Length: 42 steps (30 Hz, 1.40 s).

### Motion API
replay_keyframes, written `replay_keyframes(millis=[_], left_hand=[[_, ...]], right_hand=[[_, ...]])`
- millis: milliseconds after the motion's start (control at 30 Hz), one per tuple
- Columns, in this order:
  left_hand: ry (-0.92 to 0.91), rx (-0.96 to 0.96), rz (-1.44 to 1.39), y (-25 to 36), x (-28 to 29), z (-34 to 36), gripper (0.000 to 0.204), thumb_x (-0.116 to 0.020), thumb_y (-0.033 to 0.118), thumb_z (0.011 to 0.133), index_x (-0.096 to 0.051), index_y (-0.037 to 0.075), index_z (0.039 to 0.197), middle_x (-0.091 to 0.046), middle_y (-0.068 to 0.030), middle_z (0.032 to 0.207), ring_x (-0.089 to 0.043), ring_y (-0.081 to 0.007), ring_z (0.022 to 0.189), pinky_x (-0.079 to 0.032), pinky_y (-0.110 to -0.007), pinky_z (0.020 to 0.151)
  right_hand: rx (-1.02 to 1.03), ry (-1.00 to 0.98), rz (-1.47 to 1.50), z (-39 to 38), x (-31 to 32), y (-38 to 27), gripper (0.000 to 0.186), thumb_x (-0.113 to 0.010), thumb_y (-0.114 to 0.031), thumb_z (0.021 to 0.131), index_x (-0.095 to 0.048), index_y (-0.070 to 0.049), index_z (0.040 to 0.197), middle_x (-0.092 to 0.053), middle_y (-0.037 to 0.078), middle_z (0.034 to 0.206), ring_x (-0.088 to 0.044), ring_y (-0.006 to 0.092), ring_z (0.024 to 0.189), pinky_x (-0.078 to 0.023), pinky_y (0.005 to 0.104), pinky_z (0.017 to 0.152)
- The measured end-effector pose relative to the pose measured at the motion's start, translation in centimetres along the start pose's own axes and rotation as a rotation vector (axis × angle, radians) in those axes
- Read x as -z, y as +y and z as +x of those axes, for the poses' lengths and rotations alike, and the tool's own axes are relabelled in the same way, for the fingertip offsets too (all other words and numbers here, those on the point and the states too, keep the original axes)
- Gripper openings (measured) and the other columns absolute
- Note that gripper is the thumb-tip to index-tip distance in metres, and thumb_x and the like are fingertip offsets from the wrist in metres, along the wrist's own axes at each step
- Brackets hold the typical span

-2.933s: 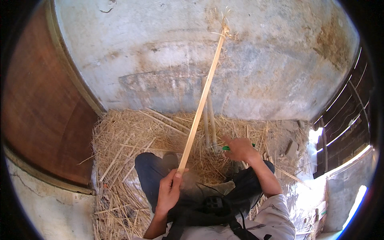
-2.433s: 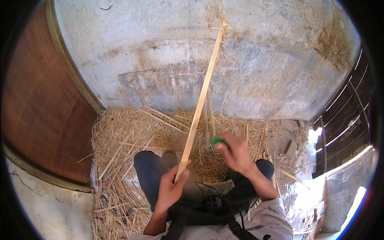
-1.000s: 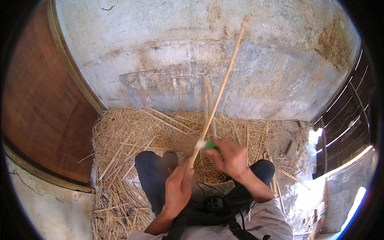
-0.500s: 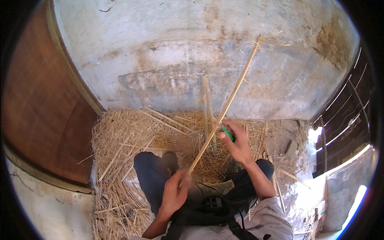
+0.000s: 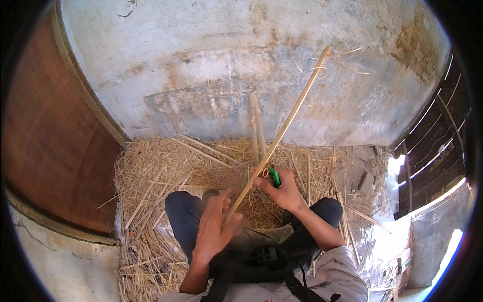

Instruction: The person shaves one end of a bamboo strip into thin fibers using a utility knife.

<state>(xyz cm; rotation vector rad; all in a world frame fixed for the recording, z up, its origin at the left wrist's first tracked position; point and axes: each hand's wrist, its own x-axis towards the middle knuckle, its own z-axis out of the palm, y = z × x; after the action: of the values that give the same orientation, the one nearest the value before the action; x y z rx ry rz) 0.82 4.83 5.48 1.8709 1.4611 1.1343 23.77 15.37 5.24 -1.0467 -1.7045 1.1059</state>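
A long, pale bamboo strip [image 5: 289, 118] slants from my lap up toward the wall, with thin curled shavings [image 5: 347, 53] hanging at its far end. Its near end lies between the thumb and fingers of my left hand [image 5: 214, 226], which is closed on it and slightly blurred. My right hand [image 5: 284, 191] is closed around a green-handled knife [image 5: 274, 176], pressed against the strip partway along; the blade cannot be made out. By the right fingers a small curl of shaving [image 5: 264, 172] stands off the strip.
Straw-like shavings and loose strips [image 5: 151, 201] cover the floor around my legs. Two upright poles [image 5: 256, 121] lean on the stained wall [image 5: 211, 65] ahead. At left is a brown door [image 5: 60, 131]; at right, a brick-like block [image 5: 366, 183] and dark slatted boards [image 5: 432, 151].
My right hand with the knife has slid down the strip, nearer my left hand. The left hand's fingers have loosened and extended forward along the strip. A small curl now shows by the knife.
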Motion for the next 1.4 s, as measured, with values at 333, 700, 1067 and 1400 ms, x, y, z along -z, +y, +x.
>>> replay_keyframes(millis=[333, 700, 1067, 1400], left_hand=[[-0.081, 0.131, -0.338, 0.3, -1.8, 2.4, 0.032, -0.054, 0.017, 0.119, -0.069, -0.001, 0.140, -0.068, -0.0127, 0.103, -0.060, -0.0201, 0.089, -0.049, -0.034, 0.083], [-0.078, 0.205, -0.255, 1.4, -2.1, 1.7, 0.033, -0.044, 0.030, 0.122, -0.059, 0.001, 0.128, -0.064, -0.0168, 0.088, -0.066, -0.0327, 0.081, -0.050, -0.046, 0.077], [-0.102, 0.205, -0.095, 2.3, -2.0, 1.4, 0.027, -0.045, 0.026, 0.121, -0.053, 0.001, 0.114, -0.062, -0.0292, 0.082, -0.064, -0.0570, 0.084, -0.046, -0.061, 0.073], [-0.072, 0.195, -0.007, 2.5, -2.1, 0.9, 0.028, -0.047, 0.027, 0.120, -0.052, 0.000, 0.112, -0.064, -0.0308, 0.080, -0.065, -0.0581, 0.080, -0.048, -0.063, 0.070]], right_hand=[[0.436, 0.135, -0.199, -0.1, 0.6, -0.7, 0.037, -0.083, -0.021, 0.099, -0.073, 0.000, 0.128, -0.069, 0.007, 0.084, -0.061, 0.0165, 0.069, -0.049, 0.0306, 0.068], [0.635, 0.126, -0.562, -1.2, 0.1, -0.7, 0.040, -0.086, -0.036, 0.095, -0.076, -0.004, 0.119, -0.073, 0.012, 0.091, -0.073, 0.0325, 0.072, -0.057, 0.0419, 0.064], [0.621, 0.240, -0.675, -1.3, 0.4, -0.9, 0.039, -0.090, -0.036, 0.091, -0.079, -0.009, 0.117, -0.074, 0.005, 0.092, -0.074, 0.0262, 0.071, -0.059, 0.0377, 0.061], [0.654, 0.278, -0.702, -1.3, 0.2, -1.1, 0.039, -0.092, -0.035, 0.089, -0.080, -0.008, 0.115, -0.071, 0.003, 0.085, -0.072, 0.0235, 0.066, -0.057, 0.0364, 0.058]])
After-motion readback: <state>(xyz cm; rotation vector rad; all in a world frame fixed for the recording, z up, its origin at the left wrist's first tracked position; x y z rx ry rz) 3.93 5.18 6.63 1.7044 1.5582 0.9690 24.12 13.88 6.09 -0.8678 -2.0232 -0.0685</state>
